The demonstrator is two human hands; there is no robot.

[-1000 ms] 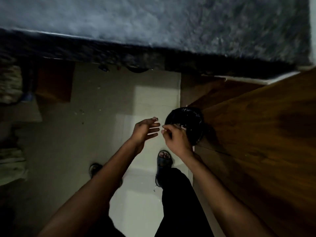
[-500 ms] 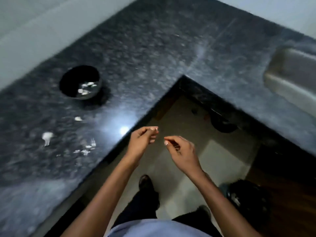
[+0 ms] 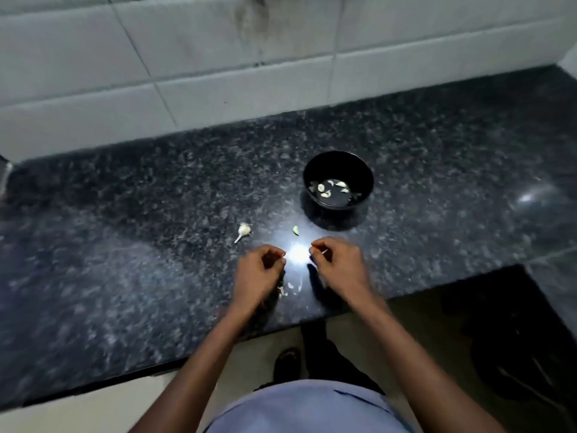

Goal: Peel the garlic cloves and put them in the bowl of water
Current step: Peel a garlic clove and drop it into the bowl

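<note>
Several peeled garlic cloves (image 3: 328, 188) float or lie in the water of the black bowl (image 3: 368, 179), which stands on the dark granite counter (image 3: 125, 276) just beyond the hands, close enough, it seems, for a short drop once a clove is bare. A single pale clove (image 3: 295, 230) lies loose on the stone between the bowl and the hands, and the remaining garlic head with its stalk (image 3: 244, 231) sits a little to its left, both within easy reach, probably set there as the stock waiting to be peeled.

The left hand (image 3: 257, 276) hovers low over the counter with its fingers curled inward; whether they enclose a clove cannot be told, since the palm faces away. The right hand (image 3: 338, 264) also has curled fingers, thumb and forefinger pinched together on something thin and pale at its tip, perhaps a strip of skin, though it is too small to name. Between the wrists a few white scraps (image 3: 290, 286) lie on the stone, likely shed peel.

A bright glare spot between the hands washes out the counter there. The water level in the bowl is hard to judge. The tiled wall (image 3: 218, 73) rises behind.
</note>
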